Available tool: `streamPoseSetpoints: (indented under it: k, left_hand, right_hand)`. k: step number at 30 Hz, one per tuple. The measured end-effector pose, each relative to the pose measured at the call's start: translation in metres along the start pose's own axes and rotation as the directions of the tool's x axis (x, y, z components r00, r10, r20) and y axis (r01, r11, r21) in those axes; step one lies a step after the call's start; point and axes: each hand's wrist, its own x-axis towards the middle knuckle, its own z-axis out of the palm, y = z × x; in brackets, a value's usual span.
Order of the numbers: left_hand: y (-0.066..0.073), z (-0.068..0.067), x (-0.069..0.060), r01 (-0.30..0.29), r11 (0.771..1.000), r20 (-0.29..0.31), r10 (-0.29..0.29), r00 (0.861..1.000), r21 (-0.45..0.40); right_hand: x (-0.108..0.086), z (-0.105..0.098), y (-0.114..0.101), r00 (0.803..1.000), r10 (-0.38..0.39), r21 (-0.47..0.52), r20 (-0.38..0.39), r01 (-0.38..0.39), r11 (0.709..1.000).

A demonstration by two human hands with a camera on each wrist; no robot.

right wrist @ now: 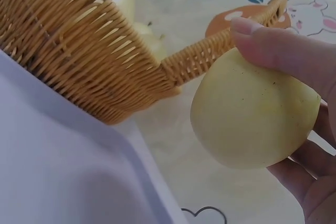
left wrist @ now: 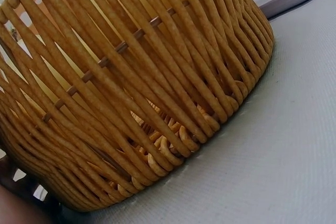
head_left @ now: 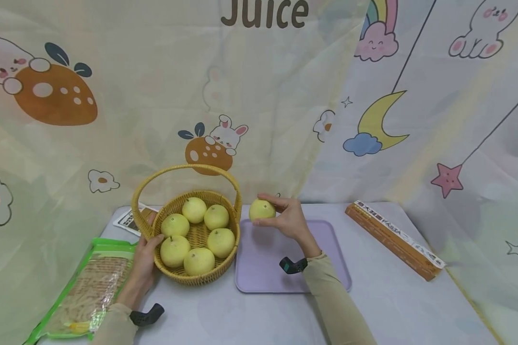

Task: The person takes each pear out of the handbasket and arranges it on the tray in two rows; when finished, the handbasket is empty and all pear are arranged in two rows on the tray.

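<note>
A yellow-green pear [head_left: 262, 210] is held between the thumb and fingers of my right hand [head_left: 288, 220], above the back left of the purple tray [head_left: 285, 282]. In the right wrist view the same pear [right wrist: 252, 111] hangs beside the basket's handle, pinched by the hand [right wrist: 299, 66]. The wicker basket [head_left: 198, 279] stands left of the tray with several pears [head_left: 199, 261] in it. My left hand [head_left: 144, 261] grips the basket's left side, thumb on the rim, other fingers partly hidden. The basket's woven wall [left wrist: 142, 77] fills most of the left wrist view.
A green-edged food packet [head_left: 90, 287] lies at the left, with a small white and brown packet [head_left: 129, 220] behind the basket's left side. A long brown and white box [head_left: 394, 239] lies slanted at the right. A printed cloth hangs behind the table.
</note>
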Motion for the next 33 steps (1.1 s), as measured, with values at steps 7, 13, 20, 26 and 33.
streamPoseSetpoints:
  k: [7,13,20,26,33]
  left_hand:
    - [0.001,0.001,0.002,-0.009,1.000,0.004,0.009,1.000,-0.002]
    - [0.001,0.001,0.000,0.005,1.000,-0.001,-0.005,1.000,0.010]
    - [0.001,0.000,0.000,-0.003,1.000,-0.013,0.004,1.000,0.009]
    - [0.002,0.000,-0.001,-0.006,1.000,-0.008,0.006,1.000,0.018]
    - [0.001,0.000,-0.001,-0.001,1.000,-0.009,0.001,1.000,0.031]
  right_hand:
    - [0.002,0.002,0.012,0.998,0.053,0.015,0.012,-0.054,0.998]
    - [0.000,0.003,0.024,0.996,0.092,0.010,0.010,-0.093,0.996]
    - [-0.001,0.013,0.033,0.994,0.112,0.018,-0.002,-0.112,0.994]
    - [-0.001,0.022,0.042,0.995,0.101,0.018,-0.011,-0.101,0.995]
    - [-0.004,0.028,0.046,0.992,0.123,-0.033,-0.008,-0.123,0.992]
